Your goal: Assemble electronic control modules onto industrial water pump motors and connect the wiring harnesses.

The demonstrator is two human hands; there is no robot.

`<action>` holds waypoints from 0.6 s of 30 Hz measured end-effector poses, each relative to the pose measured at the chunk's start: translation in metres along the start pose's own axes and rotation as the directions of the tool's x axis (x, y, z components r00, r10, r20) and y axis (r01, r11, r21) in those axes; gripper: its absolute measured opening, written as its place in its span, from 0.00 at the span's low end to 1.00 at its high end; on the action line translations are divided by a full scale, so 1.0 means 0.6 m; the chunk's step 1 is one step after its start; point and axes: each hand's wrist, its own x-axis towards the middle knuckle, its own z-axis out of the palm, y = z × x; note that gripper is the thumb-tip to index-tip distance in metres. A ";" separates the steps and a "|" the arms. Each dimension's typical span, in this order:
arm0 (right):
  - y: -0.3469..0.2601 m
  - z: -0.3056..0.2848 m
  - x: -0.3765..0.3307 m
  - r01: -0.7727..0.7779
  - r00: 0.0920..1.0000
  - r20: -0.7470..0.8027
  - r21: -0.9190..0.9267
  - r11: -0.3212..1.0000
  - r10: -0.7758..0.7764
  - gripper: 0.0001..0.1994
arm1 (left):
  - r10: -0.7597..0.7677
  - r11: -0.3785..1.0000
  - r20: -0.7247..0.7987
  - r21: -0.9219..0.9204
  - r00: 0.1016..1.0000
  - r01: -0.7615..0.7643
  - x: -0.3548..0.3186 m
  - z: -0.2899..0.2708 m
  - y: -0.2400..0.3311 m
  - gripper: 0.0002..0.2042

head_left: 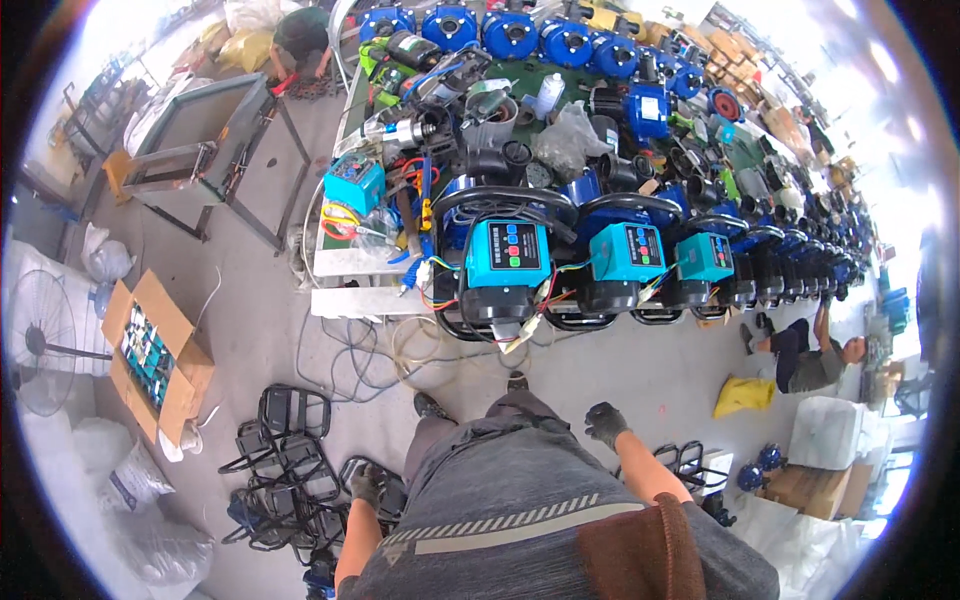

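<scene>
My left hand (368, 485), in a grey work glove, hangs low at my left side. In the picture it overlaps a black tubular metal frame (398, 497) beside the frame pile; whether it grips or only passes over it I cannot make out. On the other side, my right hand (605, 424), gloved in dark grey, is held out from my body with loosely bent fingers and nothing in it. Ahead, along the bench edge, stand motor pumps with teal control boxes (507, 253), black carrying handles and loose coloured wires. Another teal box (628, 252) sits to the right of the first.
Black frames (290, 445) are heaped on the floor at left, near an open carton (185, 385) of teal parts and a fan (45, 343). Hoses (350, 360) coil under the bench. A co-worker (815, 362) crouches at right near a yellow sack (744, 396).
</scene>
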 end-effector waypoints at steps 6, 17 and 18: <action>0.051 0.047 -0.040 0.458 0.873 0.302 -0.776 0.435 -0.382 0.10 | 0.024 0.991 0.011 0.129 1.000 -0.025 0.034 -0.002 0.037 0.08; -0.047 -0.016 -0.049 0.143 0.980 0.193 -0.828 0.542 0.036 0.14 | 0.095 0.995 0.081 -0.033 0.992 -0.093 0.014 -0.009 -0.060 0.13; -0.056 -0.029 -0.037 0.088 0.983 0.170 -0.779 0.620 0.074 0.15 | 0.100 0.993 0.084 0.059 0.991 -0.105 0.012 -0.017 -0.072 0.12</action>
